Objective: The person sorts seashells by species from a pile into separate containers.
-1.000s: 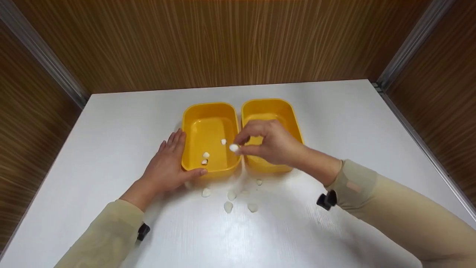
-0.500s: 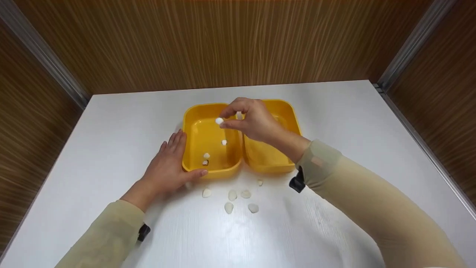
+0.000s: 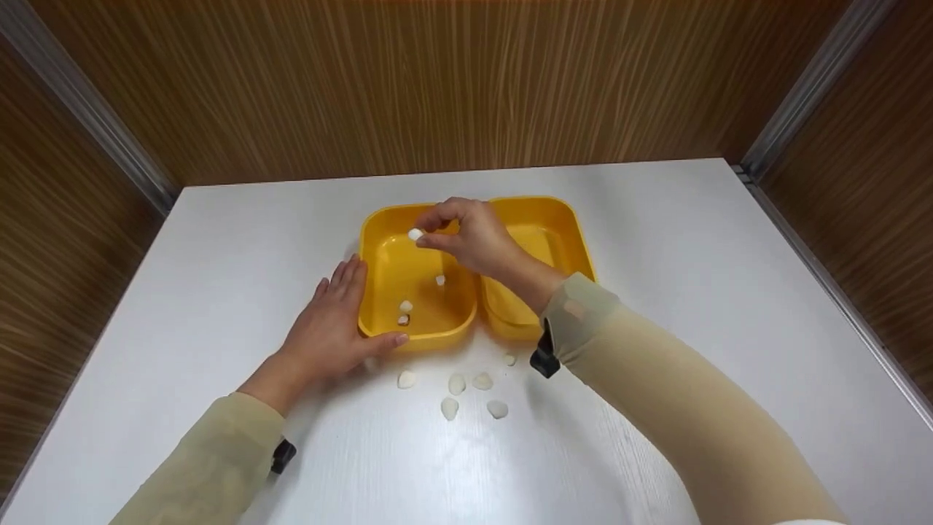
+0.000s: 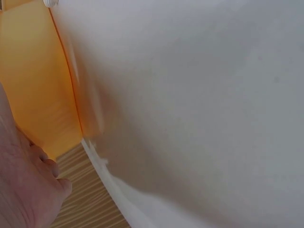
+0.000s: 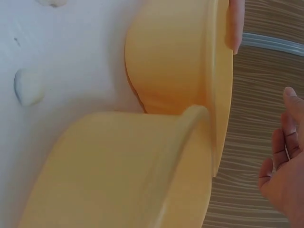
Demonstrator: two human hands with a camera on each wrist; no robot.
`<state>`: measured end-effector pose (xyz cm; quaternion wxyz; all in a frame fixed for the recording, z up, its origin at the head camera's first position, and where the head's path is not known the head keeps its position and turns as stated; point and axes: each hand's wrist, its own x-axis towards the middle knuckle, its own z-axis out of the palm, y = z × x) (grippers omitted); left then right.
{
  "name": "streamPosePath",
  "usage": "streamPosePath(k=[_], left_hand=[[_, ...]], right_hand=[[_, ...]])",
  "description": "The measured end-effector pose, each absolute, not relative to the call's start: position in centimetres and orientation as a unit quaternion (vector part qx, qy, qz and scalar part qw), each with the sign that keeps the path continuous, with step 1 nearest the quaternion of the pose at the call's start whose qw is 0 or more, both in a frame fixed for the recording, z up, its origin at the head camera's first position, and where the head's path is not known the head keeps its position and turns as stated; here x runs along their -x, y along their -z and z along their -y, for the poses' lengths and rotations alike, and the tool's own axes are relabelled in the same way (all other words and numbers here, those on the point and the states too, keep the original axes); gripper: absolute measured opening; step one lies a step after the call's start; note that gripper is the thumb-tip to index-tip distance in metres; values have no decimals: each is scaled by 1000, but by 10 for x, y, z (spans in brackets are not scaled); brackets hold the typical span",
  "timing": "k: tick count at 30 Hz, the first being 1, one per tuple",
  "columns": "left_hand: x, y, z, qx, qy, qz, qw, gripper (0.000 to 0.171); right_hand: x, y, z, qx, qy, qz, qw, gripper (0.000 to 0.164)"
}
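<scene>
My right hand (image 3: 477,237) is over the far part of the left yellow bin (image 3: 397,266), pinching a small white pebble (image 3: 415,235) between thumb and fingertips. Below it, three small whitish pebbles lie on the bin's floor, one pebble (image 3: 440,280) toward the right side and the others near the front left. My left hand (image 3: 324,332) rests against this bin's near left corner, fingers straight along the side and thumb along the front rim. In the right wrist view the right hand (image 5: 285,166) shows at the edge, its pebble hidden.
A second yellow bin (image 3: 543,240) stands right beside the first, partly covered by my right forearm. Several flat whitish pebbles (image 3: 450,408) lie scattered on the white table (image 3: 656,240) in front of the bins. A wood-grain panel (image 3: 466,87) rises behind the table.
My right hand has carried the pebble left and away from me, from between the two bins to above the left bin. My left hand stays in place.
</scene>
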<state>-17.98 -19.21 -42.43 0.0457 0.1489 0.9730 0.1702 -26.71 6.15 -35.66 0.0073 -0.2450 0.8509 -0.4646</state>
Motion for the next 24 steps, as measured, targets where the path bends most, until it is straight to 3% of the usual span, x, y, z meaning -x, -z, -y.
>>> streamPosePath(k=[12, 24], left_hand=[[180, 425, 194, -152, -166, -973, 45, 127], [179, 424, 194, -150, -166, -974, 47, 126]], right_hand=[[272, 378, -48, 208, 450, -866, 59, 21], [276, 388, -49, 209, 454, -864, 60, 17]])
